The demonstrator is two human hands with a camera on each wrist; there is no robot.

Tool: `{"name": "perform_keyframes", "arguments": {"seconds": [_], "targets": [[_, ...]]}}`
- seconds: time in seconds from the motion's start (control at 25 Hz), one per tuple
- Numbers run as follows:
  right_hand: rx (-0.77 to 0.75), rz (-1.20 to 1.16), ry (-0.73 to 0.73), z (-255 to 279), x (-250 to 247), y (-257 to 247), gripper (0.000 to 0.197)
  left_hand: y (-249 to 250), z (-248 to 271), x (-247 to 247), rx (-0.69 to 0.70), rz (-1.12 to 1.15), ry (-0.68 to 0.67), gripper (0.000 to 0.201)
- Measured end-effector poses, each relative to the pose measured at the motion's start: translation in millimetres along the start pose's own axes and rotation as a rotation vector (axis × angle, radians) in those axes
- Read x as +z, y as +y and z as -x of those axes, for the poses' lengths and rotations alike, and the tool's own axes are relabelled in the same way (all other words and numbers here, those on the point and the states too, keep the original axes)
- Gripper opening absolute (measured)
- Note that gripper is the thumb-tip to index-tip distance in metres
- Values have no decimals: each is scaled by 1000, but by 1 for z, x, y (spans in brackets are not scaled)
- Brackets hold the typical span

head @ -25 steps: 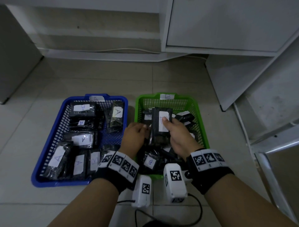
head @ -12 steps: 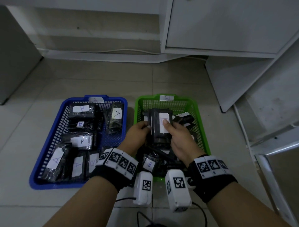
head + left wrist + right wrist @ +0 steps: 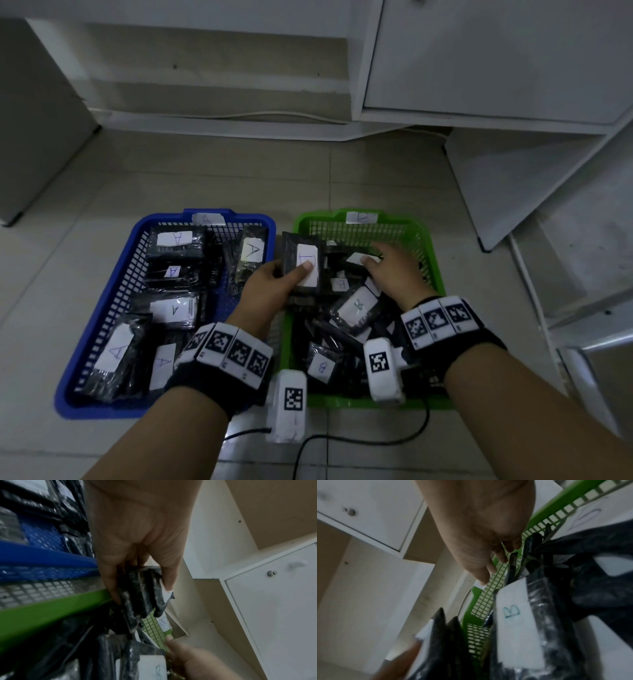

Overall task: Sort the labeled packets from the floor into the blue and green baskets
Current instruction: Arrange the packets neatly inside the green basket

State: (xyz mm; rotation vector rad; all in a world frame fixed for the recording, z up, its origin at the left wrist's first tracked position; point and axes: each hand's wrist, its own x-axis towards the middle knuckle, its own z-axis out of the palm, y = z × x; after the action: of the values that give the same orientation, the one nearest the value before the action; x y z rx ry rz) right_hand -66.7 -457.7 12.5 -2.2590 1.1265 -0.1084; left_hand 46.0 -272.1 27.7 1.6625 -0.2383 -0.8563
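My left hand (image 3: 291, 274) grips a stack of black packets (image 3: 301, 267) with a white label, thumb on the label, above the gap between the two baskets. The left wrist view shows its fingers curled round the black packets (image 3: 142, 592). My right hand (image 3: 373, 255) lies open inside the green basket (image 3: 394, 219), its straight fingers resting on the packets there. In the right wrist view the right hand's fingers (image 3: 496, 561) hold nothing. The green basket holds several packets marked B (image 3: 358, 306). Several packets marked A (image 3: 174, 310) lie in the blue basket (image 3: 102, 409).
The baskets stand side by side on a tiled floor. A white cabinet (image 3: 479, 61) rises behind them, and a white board (image 3: 507, 185) leans at the right. A black cable (image 3: 342, 442) runs across the floor by my wrists.
My right hand has let go of the packet stack and moved right, into the green basket. The left hand now holds the stack alone and has shifted it slightly left.
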Motion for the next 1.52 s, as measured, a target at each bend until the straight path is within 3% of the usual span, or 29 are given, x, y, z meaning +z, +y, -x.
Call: {"name": "perform_keyframes", "arguments": {"seconds": [0.08, 0.12, 0.2, 0.24, 0.36, 0.52, 0.68, 0.8, 0.88, 1.0, 1.12, 1.2, 1.32, 1.4, 1.52], "targets": [[32, 203, -40, -12, 13, 7, 33, -4, -5, -7, -30, -8, 2, 35], [44, 234, -44, -17, 20, 7, 35, -5, -8, -10, -42, -17, 9, 50], [66, 179, -31, -24, 28, 2, 32, -5, -12, -11, -67, -37, 6, 93], [77, 79, 2, -28, 28, -2, 25, -4, -14, -12, -73, -46, -1, 105], [72, -178, 207, -41, 22, -6, 8, -3, -18, -13, -60, -67, 30, 96], [133, -400, 336, -38, 13, -21, 23, -5, -21, -16, -75, -14, 9, 106], [269, -537, 127, -37, 30, -26, 10, -11, -25, -16, -80, 24, 5, 104], [401, -520, 65, -45, 38, -31, 28, -12, -26, -15, -87, 0, 3, 103], [393, -377, -25, -50, 41, -34, 35, -10, -24, -15, -89, -7, -5, 103], [286, -439, -187, -57, 41, -36, 34, -7, -23, -15, -85, -20, -8, 102], [302, -577, -211, -63, 44, -35, 23, -7, -22, -15, -71, -37, -7, 94], [304, -653, -211, -62, 46, -37, 20, -8, -22, -15, -71, -70, -2, 102], [318, -776, -147, -51, 42, -38, 15, -8, -22, -16, -75, -84, -11, 109], [323, -819, -84, -40, 31, -37, 21, -7, -22, -16, -85, -90, -6, 109], [258, -929, -29, -24, 6, -32, 18, -1, -21, -15, -120, -56, -22, 108]]}}
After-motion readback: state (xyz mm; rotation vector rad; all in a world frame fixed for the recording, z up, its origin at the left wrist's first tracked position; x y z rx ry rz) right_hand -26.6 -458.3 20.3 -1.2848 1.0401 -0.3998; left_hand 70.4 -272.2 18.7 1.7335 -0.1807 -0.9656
